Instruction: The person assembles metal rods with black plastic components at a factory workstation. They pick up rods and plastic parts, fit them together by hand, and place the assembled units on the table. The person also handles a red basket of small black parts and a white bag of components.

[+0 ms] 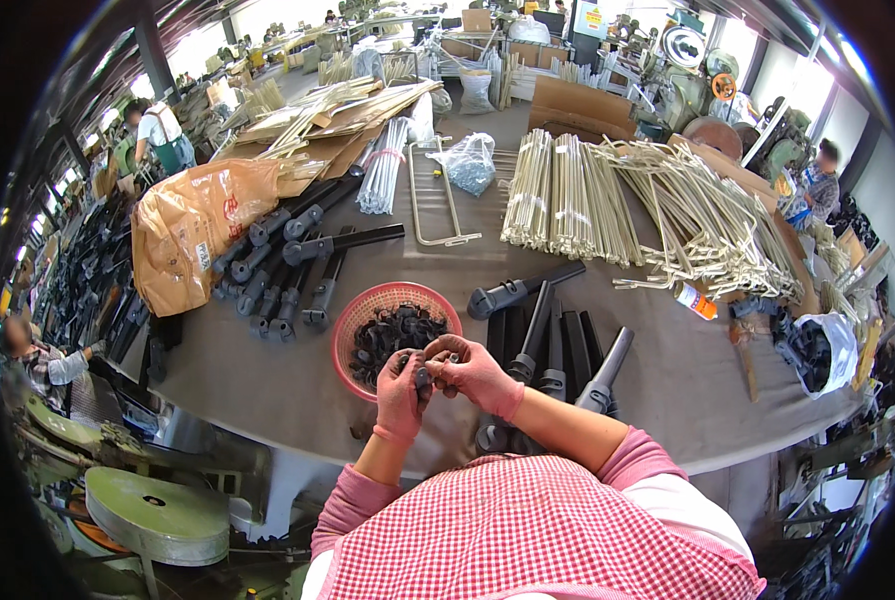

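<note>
Left fingers [398, 376]: curled round small, dark, blocky plastic piece [423, 379].
Right fingers [447, 373]: bent at its two o'clock, can't tell whether gripping.
Tip: squeeze left, nudge right gently.

Head-worn fisheye looking down and forward over the tabletop [702, 410]
The left of two side-by-side cameras sits on the person's head, its picture upright. The checked apron [527, 530] fills the lower edge, close to the lens; the left hand [403, 396] and right hand [475, 380] lie near the middle, with the tabletop's far side beyond and machines [682, 46] in the distance, edges bending toward the rim.
</note>
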Motion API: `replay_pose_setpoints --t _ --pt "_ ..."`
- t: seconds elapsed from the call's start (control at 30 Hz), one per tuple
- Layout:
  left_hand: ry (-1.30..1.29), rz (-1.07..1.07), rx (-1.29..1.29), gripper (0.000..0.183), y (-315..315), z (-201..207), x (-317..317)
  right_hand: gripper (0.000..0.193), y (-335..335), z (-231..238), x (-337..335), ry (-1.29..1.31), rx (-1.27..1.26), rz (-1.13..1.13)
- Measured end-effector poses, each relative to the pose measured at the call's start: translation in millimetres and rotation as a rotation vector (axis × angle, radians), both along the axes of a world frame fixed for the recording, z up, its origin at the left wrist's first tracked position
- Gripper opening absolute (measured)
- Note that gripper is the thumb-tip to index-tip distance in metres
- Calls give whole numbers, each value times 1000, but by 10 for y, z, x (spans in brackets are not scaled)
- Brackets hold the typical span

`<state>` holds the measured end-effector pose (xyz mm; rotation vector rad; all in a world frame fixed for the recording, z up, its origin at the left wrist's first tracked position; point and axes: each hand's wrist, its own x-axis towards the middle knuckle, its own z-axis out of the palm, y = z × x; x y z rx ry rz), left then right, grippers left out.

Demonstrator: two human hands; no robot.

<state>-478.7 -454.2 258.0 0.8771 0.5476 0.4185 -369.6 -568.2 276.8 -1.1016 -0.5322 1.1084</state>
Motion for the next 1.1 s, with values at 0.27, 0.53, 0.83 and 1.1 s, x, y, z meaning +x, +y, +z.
replay_pose_setpoints --t 0.27,0.53,0.83,1.1 --pt "-156 -52 -123 9 90 -220 -128 18 72 -24 -204 -119 -174 -122" --pt "-217 -43 -489 10 217 -414 -241 17 50 -16 -117 -12 -44 -238" --pt "-121 -86 178 24 -62 66 -427 13 4 140 -335 -246 -11 -255" --pt "-183 -44 150 15 -57 -11 -515 15 4 160 -299 -384 -125 -85"
